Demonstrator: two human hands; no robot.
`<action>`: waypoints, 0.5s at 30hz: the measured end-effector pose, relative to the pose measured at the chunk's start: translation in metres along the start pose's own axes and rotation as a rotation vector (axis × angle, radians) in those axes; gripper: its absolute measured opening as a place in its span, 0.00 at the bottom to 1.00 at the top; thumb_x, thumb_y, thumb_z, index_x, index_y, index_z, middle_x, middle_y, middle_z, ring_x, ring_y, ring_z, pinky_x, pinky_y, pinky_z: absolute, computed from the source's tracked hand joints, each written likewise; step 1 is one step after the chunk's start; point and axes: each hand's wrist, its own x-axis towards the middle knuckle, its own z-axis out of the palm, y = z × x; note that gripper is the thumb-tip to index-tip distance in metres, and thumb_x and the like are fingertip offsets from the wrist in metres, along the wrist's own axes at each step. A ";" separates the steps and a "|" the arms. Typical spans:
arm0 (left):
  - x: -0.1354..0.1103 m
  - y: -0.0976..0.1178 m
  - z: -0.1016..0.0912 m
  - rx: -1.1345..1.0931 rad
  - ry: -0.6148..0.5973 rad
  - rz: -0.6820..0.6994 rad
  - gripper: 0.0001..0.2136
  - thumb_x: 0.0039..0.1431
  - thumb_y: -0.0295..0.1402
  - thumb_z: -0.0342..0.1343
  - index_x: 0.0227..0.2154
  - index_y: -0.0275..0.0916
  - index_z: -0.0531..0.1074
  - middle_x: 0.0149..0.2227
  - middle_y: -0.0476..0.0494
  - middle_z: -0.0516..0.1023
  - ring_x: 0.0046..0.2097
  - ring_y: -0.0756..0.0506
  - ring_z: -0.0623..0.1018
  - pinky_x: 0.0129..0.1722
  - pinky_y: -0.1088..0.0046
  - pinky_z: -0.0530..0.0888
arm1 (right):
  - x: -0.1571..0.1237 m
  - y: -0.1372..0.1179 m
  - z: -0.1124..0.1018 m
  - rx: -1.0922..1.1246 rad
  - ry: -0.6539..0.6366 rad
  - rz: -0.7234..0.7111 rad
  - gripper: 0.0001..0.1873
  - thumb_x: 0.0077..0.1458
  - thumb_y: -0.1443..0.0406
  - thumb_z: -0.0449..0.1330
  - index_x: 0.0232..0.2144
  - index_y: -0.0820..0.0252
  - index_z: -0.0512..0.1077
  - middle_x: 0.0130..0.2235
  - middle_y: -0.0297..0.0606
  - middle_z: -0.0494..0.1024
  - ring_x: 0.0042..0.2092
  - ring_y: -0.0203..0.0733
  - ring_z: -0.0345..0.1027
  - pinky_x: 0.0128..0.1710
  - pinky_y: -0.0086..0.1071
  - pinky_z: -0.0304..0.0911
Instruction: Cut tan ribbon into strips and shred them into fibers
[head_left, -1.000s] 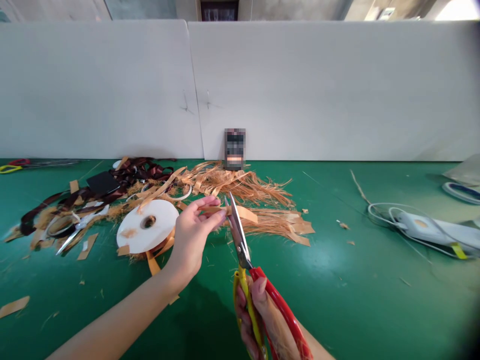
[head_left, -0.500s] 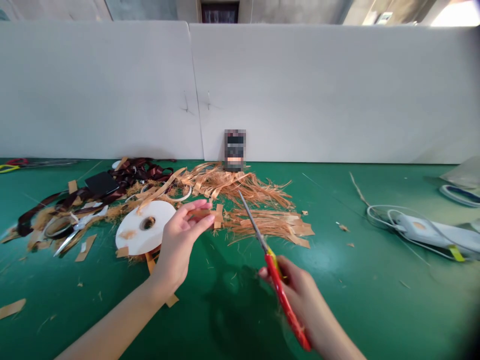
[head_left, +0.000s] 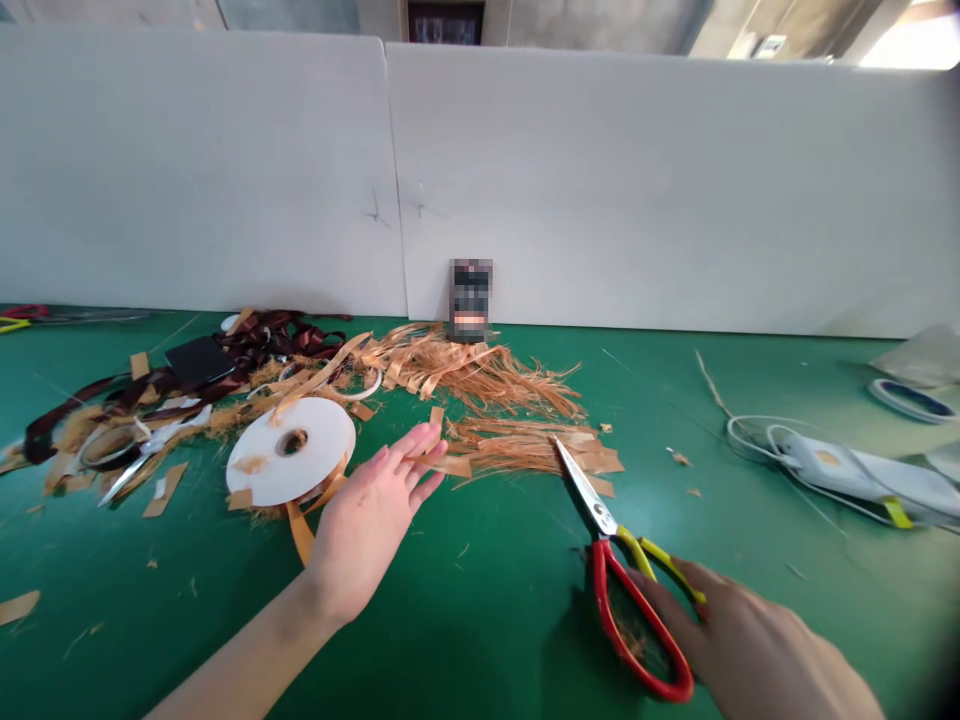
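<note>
Spare scissors (head_left: 13, 322) lie at the far left edge of the green surface (head_left: 487, 620), beside a tangle of dark ribbon (head_left: 281, 335) and a tape roll (head_left: 105, 448) among scattered tan offcuts. Left of centre, a white spool (head_left: 291, 450) lies flat, tan ribbon wound under its disc and one end trailing toward the bottom of the frame. The person's left hand (head_left: 371, 520) rests just right of the spool, fingers straight and apart, holding nothing. Its fingertips touch a short tan strip (head_left: 450, 466) lying on the surface. Behind it, at the frame's centre, a heap of shreds (head_left: 480, 372) and a stack of cut strips (head_left: 547, 445) spread out before the white partition (head_left: 600, 180). The red-and-yellow scissors (head_left: 622, 560) sit lower right of centre, blades together, tip pointing at the stack; whether they rest on the surface or hang just over it cannot be told. The right hand (head_left: 757, 655) has its fingers curled on the handles. Far right, a white corded tool (head_left: 847, 468) sits well apart from the work. The heap and stack suggest a good deal of cutting is done, while the ribbon on the spool suggests more is left. No box, tray or bin shows: every cutting lies loose on the surface.
</note>
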 end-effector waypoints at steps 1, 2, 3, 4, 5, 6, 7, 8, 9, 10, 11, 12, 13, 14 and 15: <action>0.000 -0.004 0.002 0.006 -0.024 -0.001 0.20 0.66 0.42 0.43 0.51 0.40 0.74 0.63 0.44 0.66 0.65 0.38 0.60 0.63 0.56 0.58 | -0.003 -0.010 -0.006 0.052 0.096 -0.020 0.28 0.52 0.43 0.42 0.35 0.53 0.72 0.34 0.48 0.81 0.36 0.64 0.75 0.33 0.50 0.65; 0.000 -0.008 0.004 0.017 -0.050 -0.003 0.20 0.66 0.41 0.43 0.52 0.41 0.74 0.63 0.44 0.65 0.65 0.39 0.60 0.63 0.56 0.57 | -0.005 -0.021 -0.010 0.156 0.205 -0.047 0.28 0.52 0.43 0.44 0.38 0.54 0.72 0.37 0.47 0.81 0.38 0.63 0.75 0.35 0.50 0.66; -0.001 -0.013 0.007 0.032 -0.076 -0.007 0.20 0.66 0.41 0.43 0.52 0.42 0.74 0.63 0.45 0.65 0.65 0.39 0.60 0.63 0.56 0.57 | -0.004 -0.033 -0.013 0.282 0.283 -0.115 0.27 0.51 0.43 0.48 0.39 0.53 0.72 0.39 0.46 0.81 0.40 0.60 0.75 0.38 0.50 0.67; -0.002 -0.017 0.009 0.051 -0.105 -0.009 0.20 0.66 0.41 0.43 0.53 0.43 0.73 0.64 0.46 0.64 0.65 0.39 0.59 0.63 0.56 0.57 | -0.001 -0.046 -0.014 0.416 0.304 -0.216 0.25 0.51 0.44 0.52 0.41 0.53 0.71 0.43 0.45 0.80 0.44 0.57 0.74 0.43 0.48 0.67; -0.003 -0.021 0.012 0.076 -0.132 -0.011 0.19 0.66 0.41 0.43 0.53 0.44 0.73 0.64 0.46 0.64 0.65 0.39 0.59 0.63 0.56 0.56 | 0.002 -0.060 -0.013 0.555 0.291 -0.299 0.24 0.51 0.46 0.55 0.44 0.53 0.69 0.46 0.45 0.79 0.48 0.54 0.73 0.47 0.47 0.67; -0.004 -0.024 0.015 0.104 -0.157 -0.011 0.19 0.66 0.41 0.43 0.54 0.45 0.72 0.64 0.47 0.63 0.65 0.39 0.59 0.63 0.56 0.56 | 0.007 -0.072 -0.011 0.703 0.231 -0.384 0.26 0.50 0.48 0.58 0.48 0.55 0.66 0.48 0.46 0.78 0.50 0.52 0.72 0.49 0.46 0.66; -0.005 -0.027 0.018 0.132 -0.176 -0.009 0.19 0.67 0.41 0.43 0.54 0.45 0.71 0.64 0.47 0.63 0.66 0.39 0.58 0.63 0.56 0.56 | 0.011 -0.083 -0.009 0.831 0.153 -0.455 0.28 0.48 0.50 0.62 0.48 0.56 0.65 0.48 0.47 0.77 0.50 0.50 0.72 0.50 0.45 0.67; -0.007 -0.030 0.020 0.157 -0.193 -0.004 0.18 0.67 0.40 0.44 0.55 0.46 0.71 0.64 0.48 0.63 0.66 0.39 0.58 0.63 0.56 0.55 | 0.015 -0.093 -0.007 0.946 0.047 -0.496 0.29 0.47 0.53 0.64 0.48 0.57 0.63 0.48 0.47 0.77 0.49 0.49 0.73 0.50 0.44 0.67; -0.008 -0.032 0.021 0.178 -0.206 0.002 0.18 0.67 0.40 0.44 0.55 0.47 0.70 0.64 0.48 0.63 0.66 0.39 0.57 0.64 0.56 0.55 | 0.018 -0.101 -0.005 1.040 -0.058 -0.520 0.28 0.47 0.54 0.64 0.48 0.57 0.63 0.45 0.46 0.78 0.46 0.47 0.74 0.48 0.43 0.69; -0.009 -0.033 0.023 0.196 -0.213 0.007 0.18 0.66 0.40 0.45 0.55 0.48 0.70 0.64 0.49 0.63 0.66 0.40 0.56 0.64 0.56 0.54 | 0.021 -0.107 -0.005 1.103 -0.145 -0.530 0.26 0.47 0.56 0.65 0.46 0.58 0.64 0.41 0.44 0.79 0.43 0.46 0.76 0.46 0.42 0.70; -0.010 -0.034 0.023 0.214 -0.214 0.012 0.18 0.66 0.40 0.46 0.56 0.49 0.69 0.64 0.49 0.63 0.67 0.40 0.56 0.64 0.56 0.54 | 0.023 -0.111 -0.006 1.142 -0.210 -0.532 0.24 0.47 0.57 0.64 0.45 0.58 0.64 0.37 0.41 0.80 0.40 0.45 0.76 0.43 0.41 0.71; -0.010 -0.034 0.023 0.233 -0.210 0.015 0.18 0.66 0.40 0.47 0.56 0.49 0.69 0.65 0.50 0.62 0.67 0.40 0.55 0.64 0.56 0.54 | 0.025 -0.113 -0.007 1.158 -0.246 -0.532 0.22 0.47 0.58 0.64 0.43 0.58 0.65 0.34 0.39 0.80 0.37 0.44 0.77 0.41 0.40 0.72; -0.010 -0.033 0.022 0.258 -0.202 0.015 0.18 0.65 0.40 0.48 0.56 0.50 0.68 0.65 0.50 0.62 0.67 0.40 0.55 0.64 0.56 0.54 | 0.027 -0.113 -0.009 1.159 -0.257 -0.532 0.20 0.47 0.58 0.64 0.42 0.58 0.66 0.31 0.37 0.80 0.35 0.43 0.77 0.39 0.39 0.73; -0.010 -0.032 0.020 0.289 -0.190 0.017 0.18 0.65 0.40 0.49 0.56 0.50 0.68 0.65 0.50 0.62 0.67 0.40 0.56 0.64 0.56 0.54 | 0.030 -0.111 -0.012 1.151 -0.253 -0.530 0.19 0.46 0.58 0.65 0.39 0.59 0.67 0.30 0.36 0.79 0.34 0.42 0.77 0.38 0.38 0.73; -0.009 -0.029 0.017 0.329 -0.174 0.025 0.19 0.64 0.41 0.49 0.56 0.49 0.68 0.65 0.50 0.61 0.66 0.40 0.56 0.64 0.56 0.55 | 0.034 -0.108 -0.015 1.144 -0.245 -0.523 0.19 0.45 0.58 0.65 0.38 0.59 0.67 0.29 0.36 0.79 0.33 0.42 0.77 0.38 0.38 0.73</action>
